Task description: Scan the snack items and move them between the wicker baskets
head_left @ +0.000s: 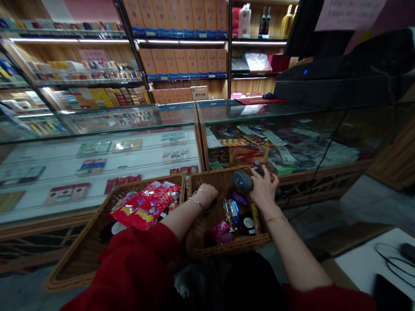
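R hand (263, 190) grasps a dark scanner (242, 181), fingers wrapped round its handle, at 1 o'clock over the R wicker basket (204, 251). L hand (206, 194) is at 10 o'clock inside, fingers curled down; can't tell if they hold anything. L wicker basket (67, 283) sits at 9 o'clock, w/ red pouches (146, 205) at its 1 o'clock.

Scanner: prob. light, rigid, smooth; best held by handle, lens end free. Pouches: likely soft, slick foil; pinch at sealed edge. Round black tub (248, 222), 4 o'clock: prob. stiff; grip sides.

Count: 2 baskets, 1 scanner, min. 2 red pouches. R basket, visible: 1 black tub, 1 yellow tube (255, 218) (3 o'clock), 1 blue packet (234, 211), approx. 2 pink packs (220, 229) (7 o'clock); others overlap, no exact no.
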Demonstrator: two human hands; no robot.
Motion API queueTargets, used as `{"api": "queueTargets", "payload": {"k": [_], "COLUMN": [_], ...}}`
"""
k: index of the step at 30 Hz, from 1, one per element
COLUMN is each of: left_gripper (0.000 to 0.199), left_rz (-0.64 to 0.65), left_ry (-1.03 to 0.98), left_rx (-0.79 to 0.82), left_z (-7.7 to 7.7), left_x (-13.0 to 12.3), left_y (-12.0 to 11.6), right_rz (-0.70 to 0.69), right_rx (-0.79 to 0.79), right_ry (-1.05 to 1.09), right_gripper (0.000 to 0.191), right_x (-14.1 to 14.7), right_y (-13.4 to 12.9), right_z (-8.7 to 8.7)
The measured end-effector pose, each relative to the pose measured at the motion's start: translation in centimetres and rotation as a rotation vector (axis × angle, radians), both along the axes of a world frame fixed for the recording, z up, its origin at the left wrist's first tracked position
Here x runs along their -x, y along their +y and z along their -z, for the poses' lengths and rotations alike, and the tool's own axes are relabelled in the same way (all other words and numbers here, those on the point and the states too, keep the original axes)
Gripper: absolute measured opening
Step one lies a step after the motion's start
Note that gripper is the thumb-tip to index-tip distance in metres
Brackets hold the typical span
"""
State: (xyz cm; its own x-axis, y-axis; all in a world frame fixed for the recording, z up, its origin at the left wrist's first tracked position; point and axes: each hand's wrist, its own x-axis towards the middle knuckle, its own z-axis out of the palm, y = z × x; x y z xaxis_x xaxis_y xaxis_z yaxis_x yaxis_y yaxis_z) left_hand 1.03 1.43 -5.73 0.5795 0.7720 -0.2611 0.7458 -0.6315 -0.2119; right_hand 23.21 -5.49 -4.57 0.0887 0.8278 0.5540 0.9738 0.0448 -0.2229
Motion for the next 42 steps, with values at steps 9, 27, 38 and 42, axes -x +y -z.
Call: {"api": "queueTargets", "payload": {"k": [9, 27, 38, 42], "left_gripper": [0.009, 0.027, 0.020, 0.016], "left_rz": [0.048, -0.047, -0.108, -0.087], "left_ry": [0.140, 0.220, 0.163, 0.117], "left_rx": [0.068, 0.329, 0.161, 0.112], "left_z": [2.4, 2.4, 3.6, 2.2], "left_x": [-0.2, -0.4, 0.4, 0.7], "left_y": [0.6, 1.5, 0.6, 0.0], "right_rz": [0.008, 0.004, 0.023, 0.020], "right_rx": [-0.019, -0.003, -0.007, -0.029], "right_ry": [0.094, 0.180, 0.185, 0.195], "right_gripper": [0.031, 0.031, 0.032, 0.036], "right_x": [-0.5, -0.8, -1.1, -1.0], "right_y": [0.1, -0.3, 0.0, 0.1], "right_z": [0.1, -0.4, 0.2, 0.4]}}
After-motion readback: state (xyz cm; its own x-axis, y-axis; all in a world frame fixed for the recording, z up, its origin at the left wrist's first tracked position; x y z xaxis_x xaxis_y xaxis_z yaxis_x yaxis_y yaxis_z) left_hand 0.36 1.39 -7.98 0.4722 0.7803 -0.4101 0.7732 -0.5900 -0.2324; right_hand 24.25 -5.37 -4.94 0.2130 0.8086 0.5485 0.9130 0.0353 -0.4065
